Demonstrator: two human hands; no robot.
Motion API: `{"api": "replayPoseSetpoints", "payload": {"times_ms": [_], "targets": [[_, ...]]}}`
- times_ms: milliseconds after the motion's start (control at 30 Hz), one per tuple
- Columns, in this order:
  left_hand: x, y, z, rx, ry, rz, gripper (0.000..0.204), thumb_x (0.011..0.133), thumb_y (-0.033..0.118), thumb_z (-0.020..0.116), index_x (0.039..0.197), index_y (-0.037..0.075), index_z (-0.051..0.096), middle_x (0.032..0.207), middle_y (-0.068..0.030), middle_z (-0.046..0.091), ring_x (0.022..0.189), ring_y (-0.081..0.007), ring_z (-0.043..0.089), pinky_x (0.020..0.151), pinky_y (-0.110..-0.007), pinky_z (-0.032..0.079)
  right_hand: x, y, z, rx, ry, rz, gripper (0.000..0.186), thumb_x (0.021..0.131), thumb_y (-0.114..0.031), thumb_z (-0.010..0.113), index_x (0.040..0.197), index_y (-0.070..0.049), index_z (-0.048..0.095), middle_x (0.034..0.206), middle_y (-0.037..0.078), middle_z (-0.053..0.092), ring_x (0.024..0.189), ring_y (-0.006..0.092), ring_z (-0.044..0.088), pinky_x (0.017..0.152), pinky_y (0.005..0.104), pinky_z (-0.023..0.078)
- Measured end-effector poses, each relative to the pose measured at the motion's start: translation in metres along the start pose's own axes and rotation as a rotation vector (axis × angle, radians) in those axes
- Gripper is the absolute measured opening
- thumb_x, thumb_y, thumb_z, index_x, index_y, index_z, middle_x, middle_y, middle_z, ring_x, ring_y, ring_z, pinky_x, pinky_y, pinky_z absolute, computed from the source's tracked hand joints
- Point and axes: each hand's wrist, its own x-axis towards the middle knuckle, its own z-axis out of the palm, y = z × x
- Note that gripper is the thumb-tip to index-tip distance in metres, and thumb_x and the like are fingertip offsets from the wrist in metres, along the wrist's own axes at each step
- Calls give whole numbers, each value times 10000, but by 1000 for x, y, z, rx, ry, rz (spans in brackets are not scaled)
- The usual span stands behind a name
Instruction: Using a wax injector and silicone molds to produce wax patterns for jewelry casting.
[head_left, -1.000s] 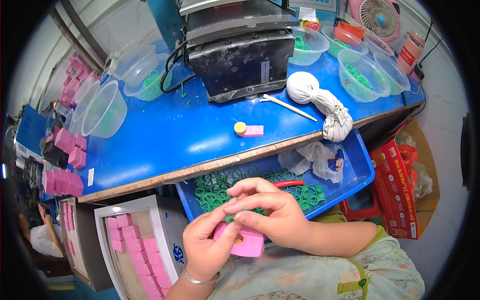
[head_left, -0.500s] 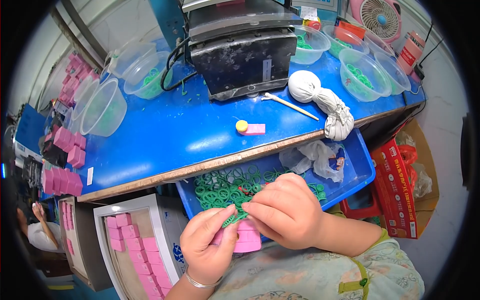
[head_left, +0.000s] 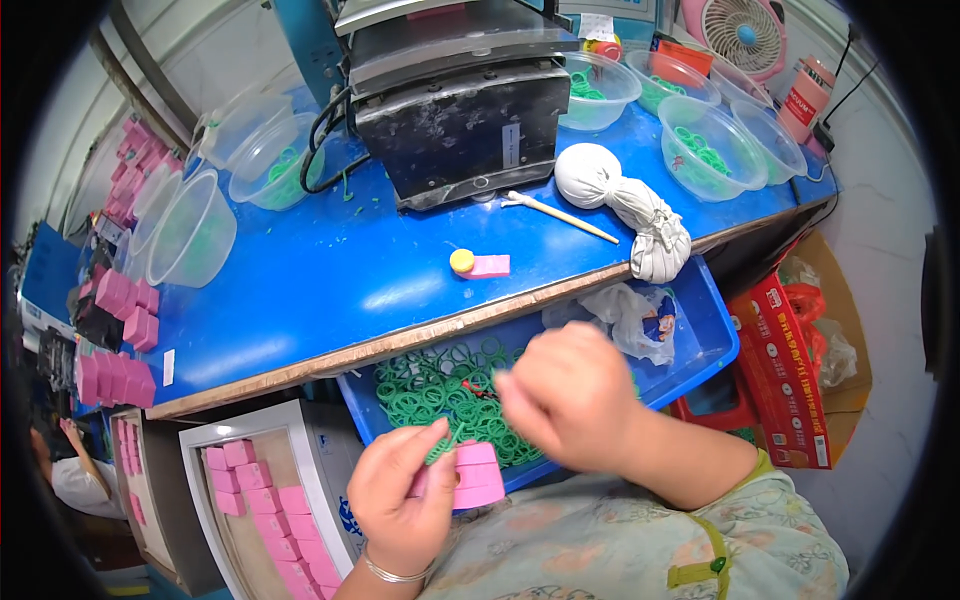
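A pink block is gripped in the left hand, held low over the near edge of the blue tray that hangs below the front edge of the table. The fingers are wrapped around the block's left end and the thumb is laid along its top, with a bracelet showing at the wrist. The right hand is held above the heap of green rings in the tray, curled with the knuckles up and the fingertips turned down toward the block; it is blurred, and whether a ring is pinched in it cannot be told. The step in hand is judged to be the fitting of green rings onto the pink block. It would be done well if the block were kept steady and level in the left hand, one ring only were picked from the heap, and the ring were seated squarely — not twisted — before the next is taken. The work is best kept over the tray, so that a dropped ring falls back into the heap. Both forearms are brought in from the lower edge, the right crossing over the tray's near rim.
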Motion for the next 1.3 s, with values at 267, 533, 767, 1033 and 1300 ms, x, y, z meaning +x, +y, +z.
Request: {"api": "replayPoseSetpoints", "payload": {"times_ms": [267,533,767,1033,1300], "targets": [[5,1,-6,-357,-116,-119,237,797,-42,598,1033,-31,619,937,-135,579,677,-140,625,550,-205,524,49,56,-19,-702,-88,223,274,721,-22,555,992,-18,519,854,124,575,762,275,599,657,376,489],[3,2,-10,-428,-147,-158,241,792,-61,598,1031,-40,620,960,-130,563,694,-141,629,582,-203,524,45,36,-44,-338,-211,280,136,742,-51,526,861,-1,483,717,120,592,666,217,618,574,380,468],[7,2,-8,-424,-153,-125,246,776,-77,608,1019,-42,625,946,-130,580,662,-127,615,567,-201,512,19,-6,-44,1102,63,478,103,875,-5,469,971,33,467,862,104,599,762,136,580,733,248,485],[4,10,-9,-317,-147,-86,259,755,-58,639,1012,-25,634,913,-126,593,632,-118,601,541,-209,493,16,-21,-40,909,-274,10,197,791,-95,568,962,-8,523,757,100,547,630,247,540,589,316,447],[8,12,-11,-99,-122,136,325,695,-48,673,1015,5,646,851,-111,595,650,-148,566,549,-237,447,6,-26,-33,792,-216,-33,156,713,-8,618,854,15,555,735,112,610,579,209,595,493,286,483]]}}
